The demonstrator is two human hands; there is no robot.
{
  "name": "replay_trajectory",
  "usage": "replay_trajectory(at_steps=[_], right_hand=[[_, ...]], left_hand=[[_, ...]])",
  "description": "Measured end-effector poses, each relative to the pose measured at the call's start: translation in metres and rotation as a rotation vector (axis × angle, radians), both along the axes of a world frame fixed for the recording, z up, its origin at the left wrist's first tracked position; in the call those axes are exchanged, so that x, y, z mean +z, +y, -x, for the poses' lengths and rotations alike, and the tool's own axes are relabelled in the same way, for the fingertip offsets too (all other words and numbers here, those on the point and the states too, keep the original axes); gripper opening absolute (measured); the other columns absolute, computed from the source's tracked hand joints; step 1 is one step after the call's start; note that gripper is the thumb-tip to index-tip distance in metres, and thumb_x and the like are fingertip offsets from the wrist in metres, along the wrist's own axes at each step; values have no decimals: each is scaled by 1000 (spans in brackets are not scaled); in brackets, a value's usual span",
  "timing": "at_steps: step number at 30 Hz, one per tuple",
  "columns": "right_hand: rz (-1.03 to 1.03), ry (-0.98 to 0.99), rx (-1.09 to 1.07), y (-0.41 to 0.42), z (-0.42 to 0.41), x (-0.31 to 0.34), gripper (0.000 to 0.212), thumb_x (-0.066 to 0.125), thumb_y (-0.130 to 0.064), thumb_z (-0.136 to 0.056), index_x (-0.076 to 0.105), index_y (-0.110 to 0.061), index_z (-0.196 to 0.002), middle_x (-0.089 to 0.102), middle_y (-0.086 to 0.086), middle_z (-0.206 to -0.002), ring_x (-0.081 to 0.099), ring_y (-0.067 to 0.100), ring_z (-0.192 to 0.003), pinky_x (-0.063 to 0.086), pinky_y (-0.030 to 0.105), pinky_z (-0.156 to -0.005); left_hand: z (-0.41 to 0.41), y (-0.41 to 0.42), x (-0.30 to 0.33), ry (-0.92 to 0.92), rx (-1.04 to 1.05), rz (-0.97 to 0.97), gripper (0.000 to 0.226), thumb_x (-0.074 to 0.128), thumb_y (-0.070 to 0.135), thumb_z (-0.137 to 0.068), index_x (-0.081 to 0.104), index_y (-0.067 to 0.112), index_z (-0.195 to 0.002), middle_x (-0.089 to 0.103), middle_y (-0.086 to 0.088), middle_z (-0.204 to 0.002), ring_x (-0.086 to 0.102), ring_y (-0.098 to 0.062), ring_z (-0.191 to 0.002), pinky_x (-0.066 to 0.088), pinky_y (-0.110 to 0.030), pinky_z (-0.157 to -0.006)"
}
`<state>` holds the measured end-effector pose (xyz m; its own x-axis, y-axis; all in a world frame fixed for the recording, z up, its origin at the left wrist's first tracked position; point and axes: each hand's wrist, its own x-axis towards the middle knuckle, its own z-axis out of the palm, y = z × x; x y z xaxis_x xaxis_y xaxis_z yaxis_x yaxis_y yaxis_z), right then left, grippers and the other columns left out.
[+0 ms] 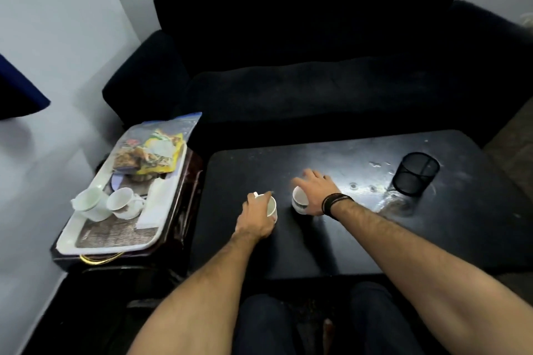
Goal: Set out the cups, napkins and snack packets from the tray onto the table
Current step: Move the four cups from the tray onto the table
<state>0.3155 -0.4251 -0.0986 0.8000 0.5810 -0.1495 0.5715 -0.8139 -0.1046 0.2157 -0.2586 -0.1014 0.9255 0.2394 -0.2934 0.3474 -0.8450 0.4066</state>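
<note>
1. Seated at a low black tabletop (331,239), a person sets down two white cups side by side. The left hand (255,220) has its fingers curled round one cup (272,207); the right hand (314,192) lies over the second cup (298,201), fingers spread and nearly straight, so whether it grips is unclear.
2. Risk, as a judgement: the cups stand close together, and a hurried release could knock one into the other; the wet-looking patch right of the right fingers could let a cup slide.
3. Two more cups (109,203), a folded napkin (157,204) and snack packets (153,153) wait on the white tray (86,245), well left of the left fingers.
4. A mesh holder (415,174) stands beyond the right fingers.
</note>
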Motion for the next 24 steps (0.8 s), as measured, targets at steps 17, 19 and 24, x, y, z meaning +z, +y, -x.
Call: replay_trajectory(at_steps=[17, 19, 24], right_hand=[[-109, 264, -197, -22, -14, -13, 61, 58, -40, -87, 40, -25, -143, 48, 13, -130, 53, 35, -119, 48, 40, -96], [-126, 267, -201, -31, -17, -14, 58, 60, -38, -87, 42, -23, -141, 50, 15, -127, 54, 36, -118, 48, 39, -96], [-147, 275, -229, -38, -17, -18, 62, 62, -35, -88, 39, -22, -144, 48, 16, -131, 52, 36, -121, 46, 40, -101]], left_hand=[[-31, -20, -13, -77, 52, 185, 86, 71, 34, -84, 24, 17, -153, 38, -6, -148, 43, -26, -133, 37, -34, -105], [-36, -24, -15, -82, 43, 202, 85, 72, 31, -84, 25, 17, -153, 37, -6, -150, 41, -25, -135, 35, -32, -107], [-43, -31, -17, -101, 36, 219, 85, 72, 29, -83, 25, 17, -153, 36, -5, -151, 40, -24, -136, 33, -30, -107]])
